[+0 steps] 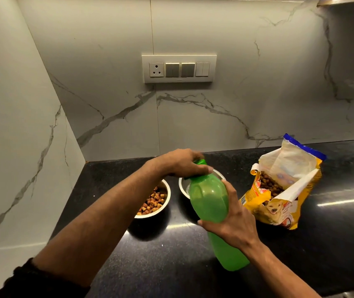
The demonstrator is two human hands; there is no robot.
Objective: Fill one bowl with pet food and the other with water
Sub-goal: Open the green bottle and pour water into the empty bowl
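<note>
A green plastic bottle is held tilted above the black counter, its neck pointing away from me. My right hand grips its middle. My left hand is closed over the green cap at the top. Behind the bottle stand two steel bowls. The left bowl holds brown kibble. The right bowl is largely hidden by the bottle, and its contents are hard to make out. An open yellow pet food bag lies to the right with kibble showing inside.
The black counter runs into a corner with marble walls on the left and behind. A switch panel with a socket is on the back wall. The counter's front edge is at the lower right.
</note>
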